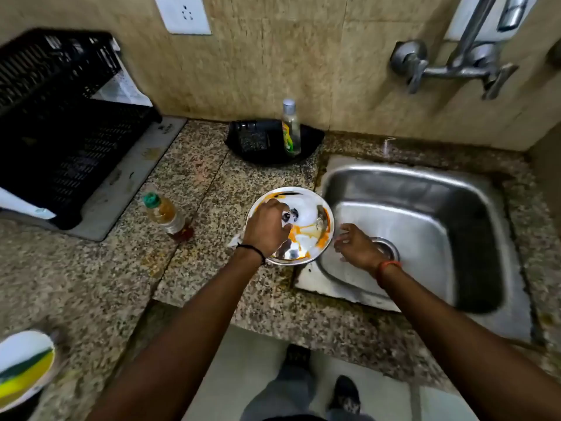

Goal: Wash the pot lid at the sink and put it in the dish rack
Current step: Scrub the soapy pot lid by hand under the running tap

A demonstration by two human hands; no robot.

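Speckled granite counter (91, 284); steel sink (455, 189) set in; beige tiled wall (273, 71).

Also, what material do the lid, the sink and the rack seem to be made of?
The lid looks like polished steel: it is shiny and mirrors light under orange residue and foam. The sink seems to be brushed stainless steel, grey with soft, dull reflections. The rack is probably black plastic, matte with a moulded grid of holes; blur leaves this less certain.

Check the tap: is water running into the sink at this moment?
Off, as far as can be seen. No stream falls from the tap and the sink basin holds no pooled water, though motion blur could hide a thin trickle.
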